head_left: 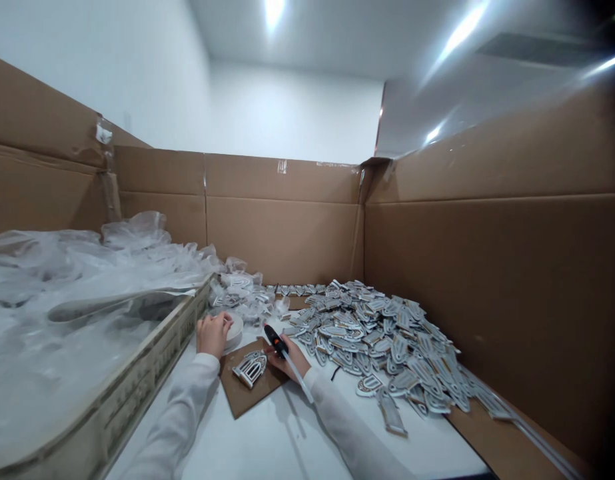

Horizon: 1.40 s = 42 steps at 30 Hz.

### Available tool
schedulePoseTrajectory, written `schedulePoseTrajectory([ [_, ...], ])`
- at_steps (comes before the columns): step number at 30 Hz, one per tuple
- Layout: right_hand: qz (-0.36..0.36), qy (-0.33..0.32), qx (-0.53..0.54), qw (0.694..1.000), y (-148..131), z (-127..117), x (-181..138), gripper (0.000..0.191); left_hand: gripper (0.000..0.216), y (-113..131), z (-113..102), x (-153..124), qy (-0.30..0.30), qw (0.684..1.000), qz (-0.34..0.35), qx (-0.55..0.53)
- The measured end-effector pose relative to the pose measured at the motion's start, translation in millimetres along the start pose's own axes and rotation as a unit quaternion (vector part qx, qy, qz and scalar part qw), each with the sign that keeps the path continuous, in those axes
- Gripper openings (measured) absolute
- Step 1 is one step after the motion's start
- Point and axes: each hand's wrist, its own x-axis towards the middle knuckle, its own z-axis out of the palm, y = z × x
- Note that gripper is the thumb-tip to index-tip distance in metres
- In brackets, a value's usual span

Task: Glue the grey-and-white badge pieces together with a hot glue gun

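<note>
My left hand [213, 333] is curled on a white roll of tape [234, 328] lying on the white table. My right hand [288, 359] grips a black and orange tool [276, 338] with a long pale stick trailing back along my forearm. Between the hands lies a brown cardboard piece [247, 393] with a grey and white arch-shaped badge [250, 368] on it. Both sleeves are white.
A big heap of similar badges [387, 340] covers the table on the right. A carton full of clear plastic bags [77, 293] stands at the left. Tall cardboard walls [487, 267] enclose the table at the back and right.
</note>
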Motion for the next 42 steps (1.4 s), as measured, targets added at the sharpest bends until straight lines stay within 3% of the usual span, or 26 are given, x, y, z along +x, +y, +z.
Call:
schedulePoseTrajectory([
  [2, 0.0, -0.013, 0.009, 1.0, 2, 0, 0, 0.025, 0.021, 2, -3, -2, 0.018, 1.0, 0.005, 0.005],
  [5, 0.002, -0.031, 0.013, 0.999, 0, 0, 0, 0.026, 0.024, 7, -5, -6, 0.05, 0.994, 0.073, -0.063],
  [7, 0.006, -0.039, 0.017, 0.999, -2, 0, -1, 0.026, 0.023, 10, -3, -11, -0.029, 0.981, 0.123, -0.146],
  [10, 0.003, -0.057, 0.023, 0.998, -6, -1, -1, 0.025, 0.014, 12, 9, -19, -0.22, 0.947, 0.131, -0.196],
  [13, -0.003, -0.072, 0.023, 0.997, -9, -2, 0, 0.025, 0.011, 10, 21, -24, -0.28, 0.938, 0.107, -0.177],
  [20, 0.035, -0.052, -0.014, 0.998, -23, -7, -3, 0.017, 0.026, 3, 22, -22, -0.284, 0.93, 0.094, -0.214],
  [29, 0.09, -0.059, 0.001, 0.994, -28, -8, -6, 0.029, 0.032, -6, 27, -22, -0.346, 0.888, 0.119, -0.279],
  [42, 0.089, -0.054, 0.038, 0.994, -10, -7, -4, 0.025, 0.026, 1, 27, -28, -0.302, 0.922, 0.109, -0.218],
])
